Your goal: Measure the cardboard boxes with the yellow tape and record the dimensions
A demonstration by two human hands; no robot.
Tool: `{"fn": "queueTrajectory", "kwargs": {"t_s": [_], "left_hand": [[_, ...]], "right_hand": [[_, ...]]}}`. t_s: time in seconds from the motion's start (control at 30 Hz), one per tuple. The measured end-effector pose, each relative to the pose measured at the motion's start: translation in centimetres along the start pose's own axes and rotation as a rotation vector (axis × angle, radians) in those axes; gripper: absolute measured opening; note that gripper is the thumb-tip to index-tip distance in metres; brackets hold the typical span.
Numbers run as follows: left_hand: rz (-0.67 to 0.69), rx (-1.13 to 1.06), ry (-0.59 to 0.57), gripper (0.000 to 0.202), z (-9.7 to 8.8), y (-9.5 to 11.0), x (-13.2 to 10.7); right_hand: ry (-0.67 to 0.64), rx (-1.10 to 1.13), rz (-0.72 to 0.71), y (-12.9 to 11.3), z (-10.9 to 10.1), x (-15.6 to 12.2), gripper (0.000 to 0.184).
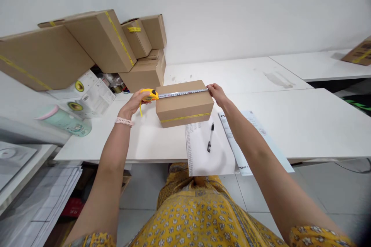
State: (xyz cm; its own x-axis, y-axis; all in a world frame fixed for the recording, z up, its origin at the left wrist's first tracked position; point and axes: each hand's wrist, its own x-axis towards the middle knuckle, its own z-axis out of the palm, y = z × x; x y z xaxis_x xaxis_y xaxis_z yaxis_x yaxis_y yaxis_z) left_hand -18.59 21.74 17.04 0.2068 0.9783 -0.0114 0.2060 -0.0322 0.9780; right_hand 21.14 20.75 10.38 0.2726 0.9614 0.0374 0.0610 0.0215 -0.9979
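Note:
A small brown cardboard box [185, 106] with a yellow tape band sits on the white table [304, 123]. A steel tape blade [184, 93] runs along the box's top far edge. My left hand [135, 102] grips the yellow tape measure case [150, 95] at the box's left end. My right hand [216, 93] pinches the blade's tip at the box's right end.
Printed sheets [208, 148] with a black pen [210, 137] lie on the table's front edge. Larger cardboard boxes [95, 42] are stacked at the back left, with white packets [92, 98] and a mint-green bottle [65, 121] beside them. Another box [359, 52] lies far right.

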Motion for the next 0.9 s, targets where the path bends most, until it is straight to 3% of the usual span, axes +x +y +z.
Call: {"fn": "queueTrajectory", "kwargs": {"t_s": [0.27, 0.5, 0.67, 0.9], "left_hand": [[0.015, 0.01, -0.039, 0.051, 0.1, -0.2, 0.2], [0.022, 0.006, -0.033, 0.054, 0.3, -0.2, -0.1], [0.002, 0.037, -0.095, 0.051, -1.1, -0.2, -0.3], [-0.066, 0.025, -0.044, 0.05, -3.6, -1.1, -1.4]], "right_hand": [[0.034, -0.191, -0.101, -0.2, -0.2, 0.1, 0.022], [0.038, -0.052, -0.081, 0.5, 0.9, 0.3, 0.025], [0.019, -0.197, -0.064, 0.5, 0.8, 0.4, 0.03], [0.07, -0.402, -0.089, 0.2, 0.9, 0.3, 0.026]]}}
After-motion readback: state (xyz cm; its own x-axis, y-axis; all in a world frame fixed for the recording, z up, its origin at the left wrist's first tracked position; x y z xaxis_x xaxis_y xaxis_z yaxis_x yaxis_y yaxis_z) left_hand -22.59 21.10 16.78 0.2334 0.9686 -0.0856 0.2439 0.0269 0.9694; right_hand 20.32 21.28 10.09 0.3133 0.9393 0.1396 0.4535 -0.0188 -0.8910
